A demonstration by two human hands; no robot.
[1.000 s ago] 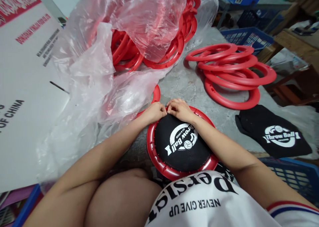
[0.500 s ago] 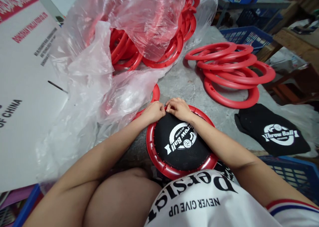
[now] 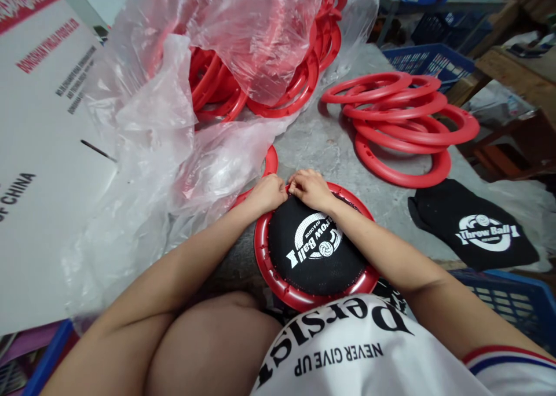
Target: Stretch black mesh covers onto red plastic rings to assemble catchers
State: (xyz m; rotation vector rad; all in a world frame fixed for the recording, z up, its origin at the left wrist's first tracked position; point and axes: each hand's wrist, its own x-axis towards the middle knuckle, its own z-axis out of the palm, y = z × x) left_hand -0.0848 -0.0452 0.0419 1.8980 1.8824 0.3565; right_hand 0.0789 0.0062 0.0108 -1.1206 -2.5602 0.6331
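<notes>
A red plastic ring (image 3: 262, 250) with a black printed fabric disc (image 3: 282, 251) stretched across it lies in front of me, its near edge against my shirt. White "Throw Ball" lettering shows on the fabric, and small holes run along the ring's rim. At the far rim my left hand (image 3: 273, 191) is closed, fingers pinching where the fabric edge meets the ring. Right beside it, my right hand (image 3: 310, 187) is curled over the same edge, with fingertips pressed together. Exactly what the fingertips grip is partly hidden behind the knuckles.
Several red rings (image 3: 403, 135) are piled at the right on the grey table (image 3: 304, 150). More rings fill a clear plastic bag (image 3: 256, 43) at the back. Black fabric pieces (image 3: 434, 211) lie at the right edge. A white carton (image 3: 39, 211) stands left; a blue crate (image 3: 512, 297) is below right.
Both hands keep almost the same place at the far rim, with only slight finger motion. The whole view has shifted very slightly.
</notes>
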